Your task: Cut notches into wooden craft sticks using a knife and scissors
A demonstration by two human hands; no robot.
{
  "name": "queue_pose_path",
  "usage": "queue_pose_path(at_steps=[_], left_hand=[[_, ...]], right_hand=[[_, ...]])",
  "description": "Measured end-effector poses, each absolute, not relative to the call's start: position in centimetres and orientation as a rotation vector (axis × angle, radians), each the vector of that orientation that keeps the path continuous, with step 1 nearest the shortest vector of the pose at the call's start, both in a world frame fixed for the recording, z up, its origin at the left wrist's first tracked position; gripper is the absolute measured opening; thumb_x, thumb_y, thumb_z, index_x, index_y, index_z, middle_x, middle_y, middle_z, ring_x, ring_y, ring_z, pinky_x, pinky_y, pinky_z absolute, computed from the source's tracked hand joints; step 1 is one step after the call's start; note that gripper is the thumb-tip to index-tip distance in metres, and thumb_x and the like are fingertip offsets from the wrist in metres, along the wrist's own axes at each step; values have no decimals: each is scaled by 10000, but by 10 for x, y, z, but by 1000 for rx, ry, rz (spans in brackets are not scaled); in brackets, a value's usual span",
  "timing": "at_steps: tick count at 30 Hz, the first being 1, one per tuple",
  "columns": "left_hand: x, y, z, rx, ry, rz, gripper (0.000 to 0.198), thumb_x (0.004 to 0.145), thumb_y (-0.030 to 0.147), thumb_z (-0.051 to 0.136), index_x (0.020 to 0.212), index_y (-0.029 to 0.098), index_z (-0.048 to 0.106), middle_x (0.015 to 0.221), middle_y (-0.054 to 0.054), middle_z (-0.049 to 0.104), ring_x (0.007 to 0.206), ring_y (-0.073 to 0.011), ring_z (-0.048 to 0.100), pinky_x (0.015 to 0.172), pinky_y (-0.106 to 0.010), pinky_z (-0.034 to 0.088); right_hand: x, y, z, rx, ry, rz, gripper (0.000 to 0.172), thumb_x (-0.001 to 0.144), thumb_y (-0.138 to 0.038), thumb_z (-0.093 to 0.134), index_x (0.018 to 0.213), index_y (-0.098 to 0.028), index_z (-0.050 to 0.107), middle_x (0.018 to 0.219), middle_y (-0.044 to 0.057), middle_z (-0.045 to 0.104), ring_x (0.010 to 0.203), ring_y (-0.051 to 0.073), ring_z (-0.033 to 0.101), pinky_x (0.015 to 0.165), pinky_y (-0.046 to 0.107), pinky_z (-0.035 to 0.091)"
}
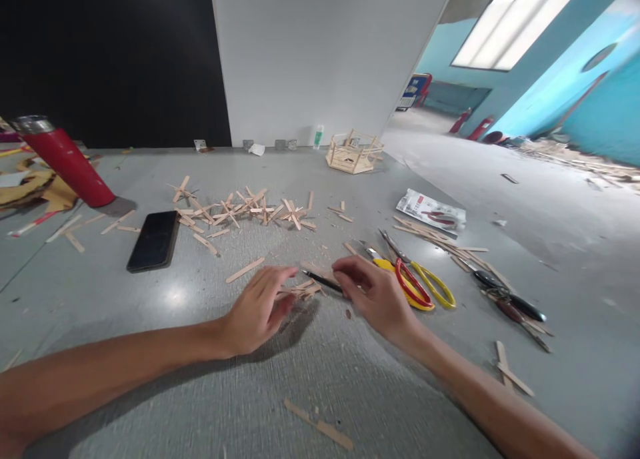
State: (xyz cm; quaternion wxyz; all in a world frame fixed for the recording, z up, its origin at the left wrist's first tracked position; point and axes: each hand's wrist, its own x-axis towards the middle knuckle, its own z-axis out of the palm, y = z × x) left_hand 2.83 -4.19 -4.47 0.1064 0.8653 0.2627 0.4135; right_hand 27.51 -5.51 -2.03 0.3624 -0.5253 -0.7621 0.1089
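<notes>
My left hand (257, 309) is over the table with its thumb and fingers apart and nothing between them. Just beyond its fingertips is a small pile of wooden stick pieces (305, 289). A black pen (323, 280) slants from near that pile to my right hand (375, 295), whose curled fingers and thumb close around its near end. The fingers partly hide that end. Beside my right hand are red-handled pliers (414, 287) and yellow-handled scissors (433, 282), with a yellow cutter (383, 262) partly beneath. A single wooden stick (245, 270) lies beyond my left hand.
Loose sticks (250, 205) are heaped mid-table. A phone (153, 240) and a tilted-looking red flask (70, 165) are at left. Toward the back stands a wooden stick frame (354, 153). A packet (433, 211) and black-handled tools (510, 295) lie at right, and a stick (320, 424) in front.
</notes>
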Motion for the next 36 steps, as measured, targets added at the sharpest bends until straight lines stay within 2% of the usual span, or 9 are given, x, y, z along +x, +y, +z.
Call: queue_pose_path(at_steps=[3, 7, 9, 21, 26, 31, 36], left_hand=[[27, -44, -45, 2567, 744, 1234, 371, 1064, 307, 527, 1390, 146, 455, 1089, -133, 703, 943, -238, 671, 818, -377, 535], [26, -44, -46, 2643, 590, 1231, 132, 1071, 204, 486, 1165, 175, 573, 856, -34, 705, 730, -174, 635, 711, -319, 474], [27, -43, -46, 2654, 556, 1236, 122, 1069, 170, 470, 1102, 165, 587, 800, -24, 681, 694, -165, 610, 687, -311, 453], [27, -42, -48, 2619, 586, 1241, 134, 1073, 177, 464, 1121, 165, 588, 815, -31, 693, 685, -166, 596, 682, -310, 440], [27, -42, -48, 2610, 579, 1239, 143, 1075, 196, 463, 1108, 160, 597, 798, -25, 674, 686, -166, 592, 687, -310, 444], [27, -42, -46, 2603, 563, 1231, 216, 1093, 228, 413, 1021, 169, 608, 778, -22, 672, 668, -164, 571, 691, -315, 434], [26, -42, -46, 2590, 596, 1195, 301, 1103, 257, 378, 880, 183, 566, 699, -6, 606, 632, -163, 517, 666, -310, 408]], right_hand=[[261, -74, -12, -1246, -1985, 384, 132, 985, -240, 563, 932, -193, 674, 741, 8, 716, 569, 124, 622, 552, 218, 500], [252, -87, -7, -1096, -1998, 504, 127, 980, -161, 560, 962, -191, 681, 765, 13, 727, 572, 117, 619, 571, 218, 511], [252, -88, -7, -1080, -2004, 519, 141, 982, -143, 547, 969, -192, 678, 772, 16, 730, 573, 118, 623, 576, 221, 519], [254, -86, -7, -1034, -2031, 505, 92, 989, -159, 595, 1010, -196, 677, 816, 31, 743, 667, 139, 684, 629, 240, 564], [254, -87, -8, -1039, -2029, 498, 103, 1001, -165, 572, 1009, -191, 672, 786, 17, 726, 595, 120, 660, 597, 229, 539], [255, -89, -10, -1077, -2005, 541, 186, 1012, -117, 490, 1027, -183, 663, 606, -47, 644, 490, 100, 613, 533, 197, 503], [254, -90, -11, -1108, -1982, 595, 186, 1019, -131, 479, 1015, -182, 658, 687, -26, 691, 412, 66, 521, 447, 189, 438]])
